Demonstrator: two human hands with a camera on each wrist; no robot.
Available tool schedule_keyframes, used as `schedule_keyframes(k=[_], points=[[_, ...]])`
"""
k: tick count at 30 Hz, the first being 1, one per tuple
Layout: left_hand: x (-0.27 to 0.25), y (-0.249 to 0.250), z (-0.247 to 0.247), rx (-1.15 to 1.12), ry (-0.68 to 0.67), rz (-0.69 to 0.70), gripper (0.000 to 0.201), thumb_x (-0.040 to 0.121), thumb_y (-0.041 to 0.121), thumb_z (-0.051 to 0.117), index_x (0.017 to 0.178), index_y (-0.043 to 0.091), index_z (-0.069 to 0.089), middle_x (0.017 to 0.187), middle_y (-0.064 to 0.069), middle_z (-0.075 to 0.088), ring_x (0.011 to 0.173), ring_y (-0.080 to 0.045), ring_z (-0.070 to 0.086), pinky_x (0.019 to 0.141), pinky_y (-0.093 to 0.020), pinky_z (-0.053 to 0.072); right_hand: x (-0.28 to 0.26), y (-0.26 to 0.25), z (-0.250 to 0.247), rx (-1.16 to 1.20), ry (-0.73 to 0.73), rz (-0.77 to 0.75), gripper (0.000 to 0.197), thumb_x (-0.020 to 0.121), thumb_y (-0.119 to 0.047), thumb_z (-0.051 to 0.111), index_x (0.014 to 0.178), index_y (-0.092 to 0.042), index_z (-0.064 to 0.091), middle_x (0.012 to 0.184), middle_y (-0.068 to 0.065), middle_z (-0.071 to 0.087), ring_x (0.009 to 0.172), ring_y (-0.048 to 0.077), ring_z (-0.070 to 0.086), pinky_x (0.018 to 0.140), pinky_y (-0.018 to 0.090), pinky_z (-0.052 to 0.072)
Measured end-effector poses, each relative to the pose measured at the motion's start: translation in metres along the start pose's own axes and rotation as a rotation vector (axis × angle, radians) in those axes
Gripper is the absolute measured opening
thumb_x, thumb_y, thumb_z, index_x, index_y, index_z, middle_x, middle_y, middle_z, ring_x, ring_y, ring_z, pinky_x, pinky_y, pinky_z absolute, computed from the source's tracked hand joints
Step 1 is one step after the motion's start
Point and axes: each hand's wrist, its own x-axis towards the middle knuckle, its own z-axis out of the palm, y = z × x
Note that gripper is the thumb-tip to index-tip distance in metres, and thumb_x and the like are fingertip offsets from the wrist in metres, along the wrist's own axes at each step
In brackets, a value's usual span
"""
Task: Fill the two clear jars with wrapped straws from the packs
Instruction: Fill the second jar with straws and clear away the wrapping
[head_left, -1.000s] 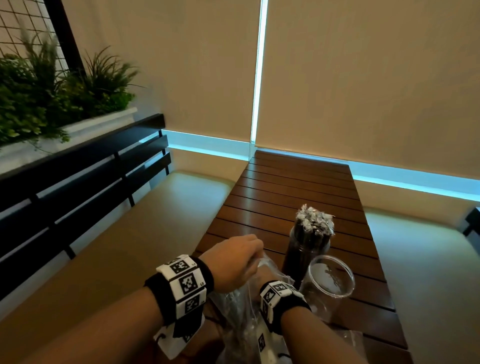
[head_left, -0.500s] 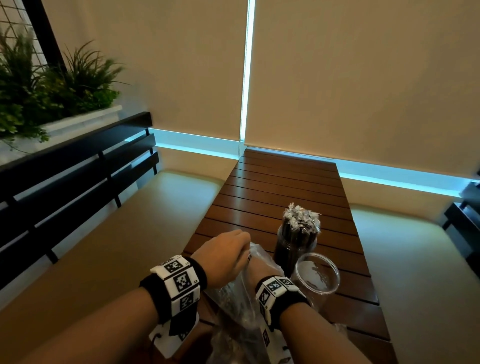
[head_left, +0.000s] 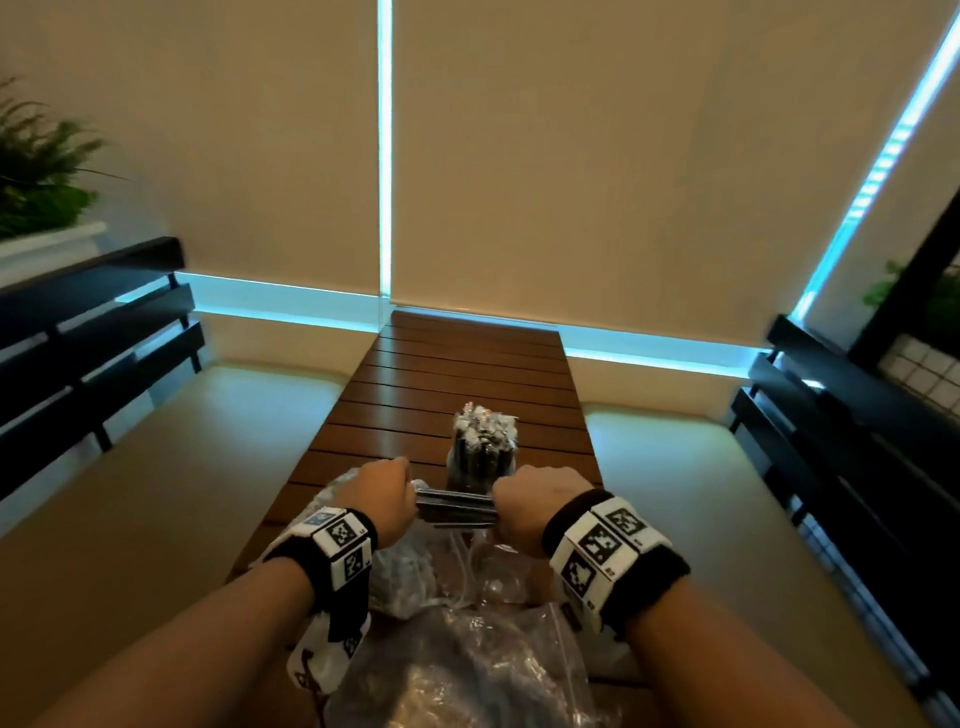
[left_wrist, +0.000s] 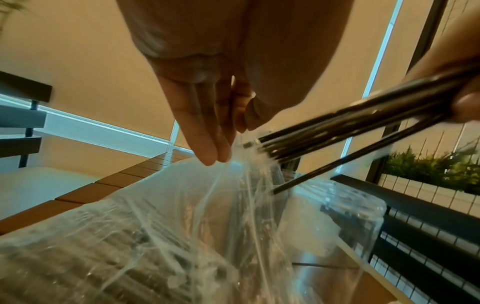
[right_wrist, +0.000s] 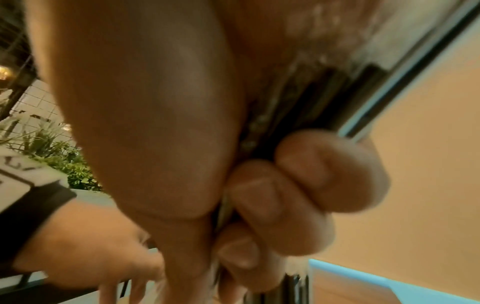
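Note:
My right hand (head_left: 524, 509) grips a bundle of dark wrapped straws (head_left: 457, 509), held level just above the open clear plastic pack (head_left: 467, 665). The bundle (left_wrist: 350, 121) runs from that fist toward my left hand (head_left: 379, 499), and one straw sags below the rest. My left hand (left_wrist: 221, 127) pinches the pack's film (left_wrist: 182, 226) near the straw ends. Right fingers (right_wrist: 298, 195) wrap the bundle (right_wrist: 298, 98). A jar packed with straws (head_left: 483, 447) stands just beyond the hands. A clear jar (head_left: 493, 571) shows dimly below them.
The slatted wooden table (head_left: 467, 364) runs away from me to the blinds. Beige bench seats (head_left: 182, 467) lie on both sides with black slatted backrests (head_left: 857, 467). Plants (head_left: 36, 171) stand behind the left backrest.
My right hand has come out of the pack with a bundle of straws and moved right. The left hand stays at the pack's mouth. The view has swung to face the table squarely.

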Motion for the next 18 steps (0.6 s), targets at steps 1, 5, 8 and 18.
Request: schedule_keyframes(k=[1,5,8,18], points=[[-0.001,0.004,0.003,0.034,-0.01,-0.002,0.019,0.098,0.03,0.042,0.086,0.018,0.05,0.095,-0.006,0.063,0.087,-0.026,0.059,0.072,-0.034,0.045,-0.01,0.007,-0.004,-0.007,0.002,0.015,0.028,0.096,-0.035,0.053,0.11,-0.013,0.064,0.093,0.008,0.061,0.083,0.028,0.06,0.072,0.034,0.047],[-0.006,0.014,0.014,0.153,-0.078,-0.068,0.019,0.097,0.031,0.044,0.099,0.016,0.056,0.108,-0.007,0.066,0.099,-0.025,0.062,0.077,-0.032,0.045,-0.046,0.033,-0.021,0.029,0.043,0.072,0.027,0.095,-0.038,0.054,0.108,-0.016,0.062,0.092,0.007,0.058,0.082,0.027,0.058,0.073,0.034,0.047],[-0.009,0.026,0.013,0.08,-0.079,-0.119,0.029,0.098,0.037,0.043,0.102,0.013,0.058,0.109,-0.009,0.065,0.099,-0.025,0.061,0.081,-0.035,0.048,-0.053,0.047,-0.025,0.161,0.169,0.101,0.025,0.097,-0.039,0.05,0.108,-0.018,0.059,0.101,0.005,0.063,0.088,0.026,0.061,0.071,0.033,0.045],[-0.02,0.102,-0.067,-1.562,-0.165,-0.083,0.021,0.074,0.017,0.058,0.093,0.007,0.058,0.094,-0.01,0.067,0.075,-0.018,0.06,0.06,-0.027,0.048,0.009,-0.014,0.028,0.866,0.633,0.03,0.028,0.096,-0.026,0.048,0.123,-0.021,0.041,0.096,0.007,0.068,0.086,0.031,0.066,0.075,0.044,0.054]])
